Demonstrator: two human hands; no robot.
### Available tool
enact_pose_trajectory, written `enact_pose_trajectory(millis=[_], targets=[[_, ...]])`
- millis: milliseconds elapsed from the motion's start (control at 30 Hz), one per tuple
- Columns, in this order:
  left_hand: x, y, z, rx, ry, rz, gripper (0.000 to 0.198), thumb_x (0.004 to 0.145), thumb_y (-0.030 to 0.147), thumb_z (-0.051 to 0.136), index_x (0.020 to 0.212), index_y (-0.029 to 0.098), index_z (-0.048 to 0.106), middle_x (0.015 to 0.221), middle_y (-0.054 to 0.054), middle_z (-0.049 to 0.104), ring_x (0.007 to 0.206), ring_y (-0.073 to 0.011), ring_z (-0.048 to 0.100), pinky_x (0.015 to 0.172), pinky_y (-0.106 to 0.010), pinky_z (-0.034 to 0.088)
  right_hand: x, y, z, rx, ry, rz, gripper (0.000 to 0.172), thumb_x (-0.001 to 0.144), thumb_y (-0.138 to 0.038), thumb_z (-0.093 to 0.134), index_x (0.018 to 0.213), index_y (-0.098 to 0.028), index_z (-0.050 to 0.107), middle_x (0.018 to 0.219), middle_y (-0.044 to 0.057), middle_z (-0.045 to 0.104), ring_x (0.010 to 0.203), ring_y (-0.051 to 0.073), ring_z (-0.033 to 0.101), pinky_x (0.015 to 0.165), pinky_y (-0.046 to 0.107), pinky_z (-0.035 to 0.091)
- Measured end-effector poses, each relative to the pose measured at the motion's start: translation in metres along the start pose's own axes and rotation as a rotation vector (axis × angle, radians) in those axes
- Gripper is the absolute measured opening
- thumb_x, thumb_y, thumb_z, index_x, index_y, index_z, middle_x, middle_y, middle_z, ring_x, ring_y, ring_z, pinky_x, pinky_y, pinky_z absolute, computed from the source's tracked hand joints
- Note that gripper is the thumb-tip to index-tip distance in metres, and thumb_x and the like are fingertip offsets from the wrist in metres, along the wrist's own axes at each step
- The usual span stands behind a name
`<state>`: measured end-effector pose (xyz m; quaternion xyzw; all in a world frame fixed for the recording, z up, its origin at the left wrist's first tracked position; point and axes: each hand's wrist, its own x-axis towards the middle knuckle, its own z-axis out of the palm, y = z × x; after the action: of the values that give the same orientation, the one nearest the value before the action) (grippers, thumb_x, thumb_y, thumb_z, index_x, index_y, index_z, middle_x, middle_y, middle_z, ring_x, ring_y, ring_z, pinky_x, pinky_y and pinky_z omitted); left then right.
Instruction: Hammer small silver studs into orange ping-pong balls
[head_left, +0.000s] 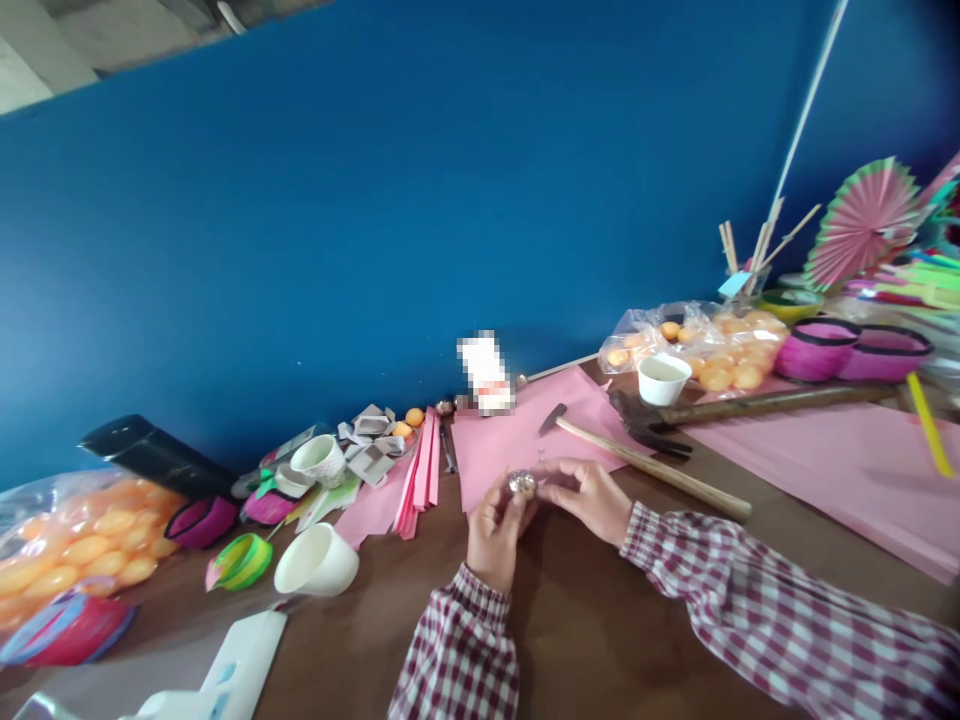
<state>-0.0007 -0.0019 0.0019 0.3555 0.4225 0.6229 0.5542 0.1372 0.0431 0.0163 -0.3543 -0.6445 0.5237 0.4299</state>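
Note:
My left hand [495,525] pinches a small shiny silver round piece [523,483] between thumb and fingers, low over the front edge of a pink paper sheet [495,445]. Close on its right is my right hand [592,495], thumb and fingertips drawn together beside the piece. Whether they touch it or grip something tiny is too small to make out. A few tiny clear bits [541,455] lie on the paper just beyond. Behind my right hand rests a small hammer [652,465] with a wooden handle, its head on the paper.
A larger claw hammer [750,405] lies to the right, near a white cup [664,380] and a bag of orange balls [720,345]. Leftward are folded pink strips [420,475], a tipped white cup [316,560] and another ball bag [90,540]. A blue wall [375,200] bounds the back.

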Motion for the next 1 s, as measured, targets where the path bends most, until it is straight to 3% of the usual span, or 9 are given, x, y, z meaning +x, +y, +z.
enact_pose_trajectory(millis=[267, 433, 533, 733, 1000], targets=[[-0.001, 0.005, 0.004, -0.012, 0.005, -0.032, 0.039, 0.068, 0.028, 0.061, 0.105, 0.018, 0.056, 0.101, -0.008, 0.061, 0.09, -0.0183, 0.058, 0.079, -0.034, 0.047, -0.005, -0.003, 0.004, -0.119, 0.038, -0.059, 0.021, 0.07, -0.031, 0.057, 0.085, -0.016, 0.057, 0.077, 0.002, 0.062, 0.067, 0.012, 0.057, 0.06, 0.024, 0.048], [0.0, 0.006, 0.005, 0.027, 0.008, -0.002, 0.038, 0.067, 0.03, 0.061, 0.103, 0.017, 0.057, 0.095, -0.007, 0.062, 0.084, -0.0169, 0.059, 0.075, -0.032, 0.048, -0.008, -0.003, 0.006, -0.188, 0.035, -0.154, 0.018, 0.071, -0.025, 0.055, 0.088, -0.018, 0.055, 0.085, 0.003, 0.058, 0.068, 0.011, 0.056, 0.061, 0.023, 0.049], [-0.001, 0.008, 0.006, 0.081, 0.01, 0.012, 0.037, 0.068, 0.031, 0.06, 0.101, 0.016, 0.058, 0.091, -0.008, 0.063, 0.083, -0.017, 0.059, 0.071, -0.028, 0.049, -0.009, -0.005, 0.007, -0.194, -0.013, -0.192, 0.027, 0.069, -0.021, 0.056, 0.096, -0.02, 0.054, 0.096, 0.005, 0.055, 0.071, 0.011, 0.055, 0.062, 0.024, 0.049], [-0.003, 0.011, 0.008, -0.057, 0.032, -0.089, 0.041, 0.072, 0.045, 0.051, 0.096, 0.013, 0.06, 0.087, -0.011, 0.064, 0.074, -0.0179, 0.061, 0.066, -0.03, 0.05, -0.007, -0.006, 0.005, -0.09, -0.062, -0.121, 0.033, 0.071, -0.019, 0.054, 0.104, -0.02, 0.051, 0.099, 0.005, 0.057, 0.081, 0.014, 0.056, 0.072, 0.028, 0.049], [-0.003, 0.009, 0.005, -0.04, 0.038, -0.075, 0.038, 0.071, 0.034, 0.057, 0.104, 0.014, 0.056, 0.096, -0.011, 0.062, 0.081, -0.0178, 0.06, 0.07, -0.03, 0.049, -0.006, -0.004, 0.007, -0.055, -0.048, -0.088, 0.037, 0.071, -0.021, 0.054, 0.109, -0.02, 0.05, 0.098, 0.004, 0.059, 0.081, 0.014, 0.057, 0.069, 0.027, 0.049]])
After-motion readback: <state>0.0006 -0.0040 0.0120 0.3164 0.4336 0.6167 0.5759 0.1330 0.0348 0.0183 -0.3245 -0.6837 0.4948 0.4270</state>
